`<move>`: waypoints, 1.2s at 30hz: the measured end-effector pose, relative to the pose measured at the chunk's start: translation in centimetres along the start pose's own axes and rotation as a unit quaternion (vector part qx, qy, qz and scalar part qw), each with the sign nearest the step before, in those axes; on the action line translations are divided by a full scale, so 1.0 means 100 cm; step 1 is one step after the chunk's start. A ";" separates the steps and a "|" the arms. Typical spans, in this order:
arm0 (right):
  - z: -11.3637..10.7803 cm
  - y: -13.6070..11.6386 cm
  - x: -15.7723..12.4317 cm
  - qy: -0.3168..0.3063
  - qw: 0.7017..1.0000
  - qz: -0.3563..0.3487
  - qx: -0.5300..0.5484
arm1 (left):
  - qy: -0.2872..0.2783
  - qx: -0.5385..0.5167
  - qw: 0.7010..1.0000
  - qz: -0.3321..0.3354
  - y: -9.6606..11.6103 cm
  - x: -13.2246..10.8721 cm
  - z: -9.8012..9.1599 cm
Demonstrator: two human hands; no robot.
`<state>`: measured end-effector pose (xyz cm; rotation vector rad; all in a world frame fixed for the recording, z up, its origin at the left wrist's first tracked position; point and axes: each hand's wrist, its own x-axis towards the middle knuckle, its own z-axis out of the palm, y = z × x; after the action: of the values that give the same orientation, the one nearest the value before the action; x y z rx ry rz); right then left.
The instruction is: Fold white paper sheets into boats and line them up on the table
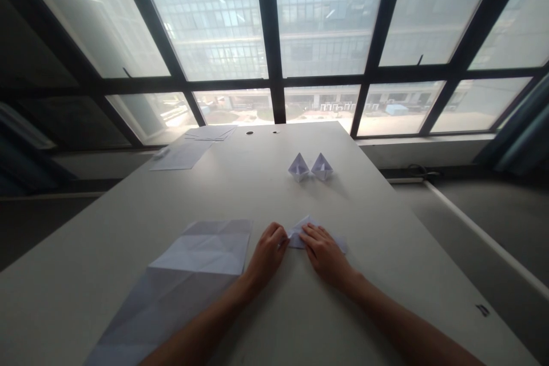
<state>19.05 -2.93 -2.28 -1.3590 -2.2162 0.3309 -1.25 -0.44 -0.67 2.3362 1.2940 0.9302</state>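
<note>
A small folded sheet of white paper (309, 221) lies on the table, its top coming to a point. My left hand (271, 243) pinches its left corner between thumb and curled fingers. On top of the paper my right hand (322, 249) lies flat with fingers stretched out, pressing it to the table and hiding much of it. One edge of the paper shows past the right hand. Farther back stand two folded paper boats (299, 168), side by side, each with a pointed peak.
A large creased paper sheet (201, 249) lies left of my hands, partly under my left forearm. More white sheets (182, 155) rest at the table's far left. A small dark object (482, 310) sits near the right edge. Windows (321, 17) rise beyond the white table (253, 183).
</note>
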 end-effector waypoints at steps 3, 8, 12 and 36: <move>-0.001 -0.002 0.000 0.000 1.000 0.001 0.000 | -0.022 0.018 0.999 -0.024 -0.001 0.000 -0.003; -0.002 -0.005 0.003 -0.002 1.000 -0.001 0.002 | -0.007 0.023 0.999 -0.046 -0.007 0.003 -0.005; -0.002 -0.005 0.003 -0.004 1.000 -0.003 0.000 | 0.004 0.032 0.998 -0.054 -0.016 0.003 -0.004; -0.003 -0.003 0.000 -0.004 1.000 0.022 0.010 | -0.019 0.148 0.983 -0.104 -0.004 -0.001 -0.009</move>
<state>19.04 -3.06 -1.90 -1.4001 -2.1870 0.3743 -2.15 -0.33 -0.31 2.3537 1.7229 0.6613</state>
